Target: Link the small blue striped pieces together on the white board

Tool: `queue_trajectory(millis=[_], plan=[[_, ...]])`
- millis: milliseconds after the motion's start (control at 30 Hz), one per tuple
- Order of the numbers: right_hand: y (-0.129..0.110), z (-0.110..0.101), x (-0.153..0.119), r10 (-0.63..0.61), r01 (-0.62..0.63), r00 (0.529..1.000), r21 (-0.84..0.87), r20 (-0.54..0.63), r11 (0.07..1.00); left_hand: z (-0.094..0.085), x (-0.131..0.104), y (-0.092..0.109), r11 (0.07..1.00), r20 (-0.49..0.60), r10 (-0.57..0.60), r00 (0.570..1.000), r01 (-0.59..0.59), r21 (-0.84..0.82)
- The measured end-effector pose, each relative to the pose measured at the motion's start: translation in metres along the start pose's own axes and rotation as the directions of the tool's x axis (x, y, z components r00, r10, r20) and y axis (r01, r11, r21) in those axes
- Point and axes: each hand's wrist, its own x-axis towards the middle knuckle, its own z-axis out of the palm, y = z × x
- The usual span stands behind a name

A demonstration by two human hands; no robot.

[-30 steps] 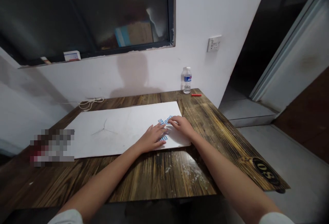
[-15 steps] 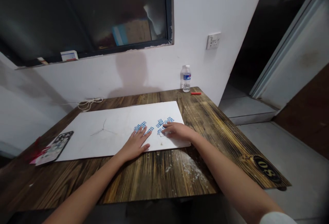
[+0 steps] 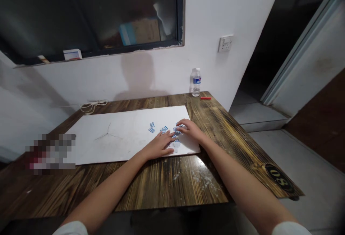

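Note:
Several small white cards [image 3: 151,130] with blue edges and stripes lie scattered on the right part of a white board [image 3: 129,130]. My left hand [image 3: 159,145] lies low over the board with its fingers stretched out and its thumb apart, the fingertips at the cards. From the right, my right hand [image 3: 191,130] reaches over the same pile [image 3: 176,143], palm down with its fingers apart and slightly bent. The two hands are close together, fingertips almost meeting. Some cards are partly hidden under the fingers.
A water bottle [image 3: 196,82] and a red stick-like object [image 3: 206,98] stand and lie at the wooden table's [image 3: 215,127] back corner. White cable [image 3: 93,106] is coiled at the back left. A blurred-out patch [image 3: 54,154] covers the board's left end. Dark crossing lines [image 3: 107,133] mark the board.
My left hand has slid right, towards my right hand, and cards that lay under it are now nearer the right pile. Two cards show where it was. My right hand has shifted slightly.

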Motion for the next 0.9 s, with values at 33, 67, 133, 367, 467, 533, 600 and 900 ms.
queue_trajectory(millis=[33,67,133,367,467,533,600,900], plan=[[0.003,0.000,0.000,-0.012,0.013,1.000,-0.048,0.029,0.999,-0.001,-0.001,0.001,0.999,-0.010,0.048,0.999,-0.048,-0.015],[0.005,0.001,-0.001,-0.035,0.042,0.996,-0.088,0.080,0.995,-0.002,-0.002,0.001,0.995,-0.021,0.090,0.996,-0.091,-0.030],[0.008,0.002,-0.003,-0.069,0.096,0.978,-0.131,0.197,0.987,-0.005,-0.004,0.000,0.989,-0.056,0.134,0.989,-0.137,-0.054],[-0.006,-0.006,-0.002,-0.036,0.090,0.956,-0.175,0.291,0.980,-0.013,-0.011,-0.018,0.998,-0.184,-0.054,0.981,0.056,0.005],[-0.010,-0.009,-0.003,0.004,0.070,0.962,-0.261,0.274,0.963,-0.013,-0.014,-0.023,0.989,-0.228,-0.131,0.965,0.144,0.040],[-0.009,-0.011,-0.003,0.042,0.042,0.970,-0.337,0.239,0.941,-0.013,-0.016,-0.026,0.974,-0.275,-0.196,0.941,0.219,0.059],[-0.008,-0.012,-0.003,0.059,0.023,0.978,-0.381,0.202,0.924,-0.012,-0.017,-0.030,0.954,-0.318,-0.257,0.912,0.293,0.068],[-0.034,-0.002,-0.007,-0.188,0.239,0.919,-0.109,0.346,0.965,-0.018,-0.020,-0.031,0.961,-0.213,-0.202,0.956,0.236,0.148]])
